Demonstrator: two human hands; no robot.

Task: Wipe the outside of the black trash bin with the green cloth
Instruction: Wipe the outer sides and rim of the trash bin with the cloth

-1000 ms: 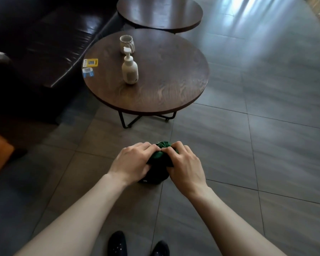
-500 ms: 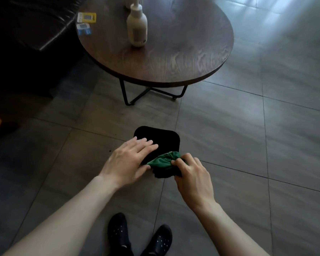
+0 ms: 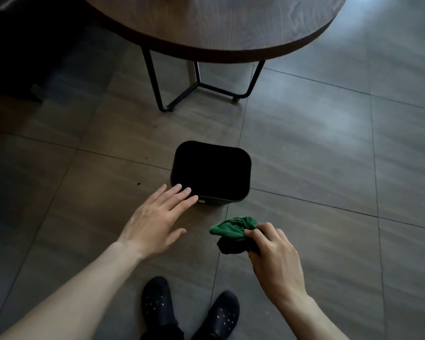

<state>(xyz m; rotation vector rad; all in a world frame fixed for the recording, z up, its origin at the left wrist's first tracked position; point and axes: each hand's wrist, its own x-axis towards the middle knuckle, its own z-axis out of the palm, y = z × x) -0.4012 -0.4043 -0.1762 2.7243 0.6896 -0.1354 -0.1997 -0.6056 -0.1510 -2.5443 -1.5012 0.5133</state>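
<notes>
The black trash bin (image 3: 241, 158) stands upright on the tiled floor, its square opening facing up at me. My left hand (image 3: 155, 217) is stretched out flat, fingers straight, with the fingertips over the bin's near left corner. My right hand (image 3: 272, 253) is lower and to the right, a little short of the bin. It grips the bunched green cloth (image 3: 232, 233), which sticks out to the left of its fingers and hangs clear of the bin.
A round dark wooden table (image 3: 231, 33) on a black metal frame (image 3: 199, 84) stands just beyond the bin. A dark sofa edge (image 3: 22, 45) fills the upper left. My two black shoes (image 3: 189, 312) are on the tiles below my hands.
The view tilted down and the bin came fully into sight. My hands came apart: the left let go of the cloth and spread flat at the bin, the right drew back holding the cloth.
</notes>
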